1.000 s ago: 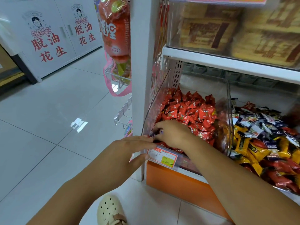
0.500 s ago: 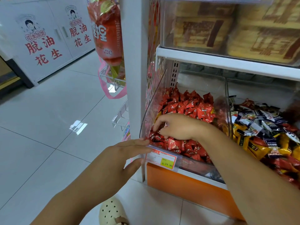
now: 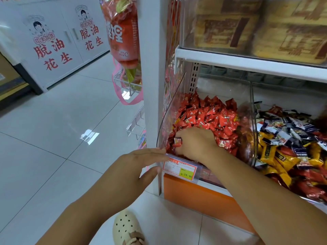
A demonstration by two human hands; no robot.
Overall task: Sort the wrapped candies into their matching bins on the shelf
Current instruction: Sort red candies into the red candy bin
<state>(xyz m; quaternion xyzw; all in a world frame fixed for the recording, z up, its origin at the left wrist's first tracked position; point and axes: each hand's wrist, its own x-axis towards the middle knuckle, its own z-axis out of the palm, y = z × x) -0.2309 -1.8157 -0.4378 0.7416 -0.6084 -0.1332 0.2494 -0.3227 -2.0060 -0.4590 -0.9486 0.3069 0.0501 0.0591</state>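
Observation:
A clear plastic bin (image 3: 160, 131) on the low shelf holds a heap of red wrapped candies (image 3: 208, 117). My right hand (image 3: 194, 142) reaches into the front of that heap, fingers curled, and pinches one small red candy (image 3: 177, 142) at its fingertips. My left hand (image 3: 139, 163) is outside the bin with straight fingers touching the bin's front left corner, thumb below the rim. The neighbouring bin (image 3: 253, 121) to the right holds mixed yellow, navy, white and red candies (image 3: 286, 138).
A price tag (image 3: 179, 168) reading 24.90 hangs on the shelf's front edge above an orange base (image 3: 203, 198). The upper shelf (image 3: 247, 59) carries tan packets. A red snack bag (image 3: 122, 32) hangs on the white post. My beige shoe (image 3: 126, 228) stands on the tiled floor.
My right hand has shifted within the red candy heap, back toward the front left corner, and now shows a red candy at its fingertips. My left hand stays at the bin's corner.

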